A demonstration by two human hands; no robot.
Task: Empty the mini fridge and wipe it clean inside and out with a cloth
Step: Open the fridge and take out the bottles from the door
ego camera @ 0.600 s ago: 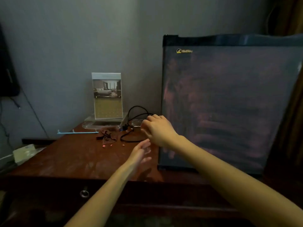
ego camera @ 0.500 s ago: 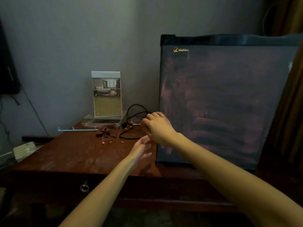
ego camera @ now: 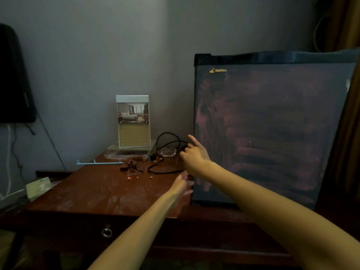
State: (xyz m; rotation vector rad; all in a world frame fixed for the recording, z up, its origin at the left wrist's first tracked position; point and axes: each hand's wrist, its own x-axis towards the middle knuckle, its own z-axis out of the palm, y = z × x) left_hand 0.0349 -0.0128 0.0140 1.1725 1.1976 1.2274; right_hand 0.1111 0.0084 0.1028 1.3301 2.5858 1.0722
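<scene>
The mini fridge [ego camera: 272, 133] fills the right half of the frame, standing on the table [ego camera: 93, 193]. Left of it, at centre, a card stand [ego camera: 133, 121] stands at the wall, with a cable [ego camera: 165, 171] and a glass dish [ego camera: 167, 152] between stand and fridge. The right hand [ego camera: 194, 154] is above the left hand [ego camera: 182, 184] at the fridge's left edge.

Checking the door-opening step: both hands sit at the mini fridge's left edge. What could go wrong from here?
1. The black cable loops on the desk beside that edge, by the right hand; a pull could snag it.
2. The glass ashtray sits close by and could get knocked.
3. The mini fridge stands near the desk's front edge; tugging might slide it forward.
</scene>
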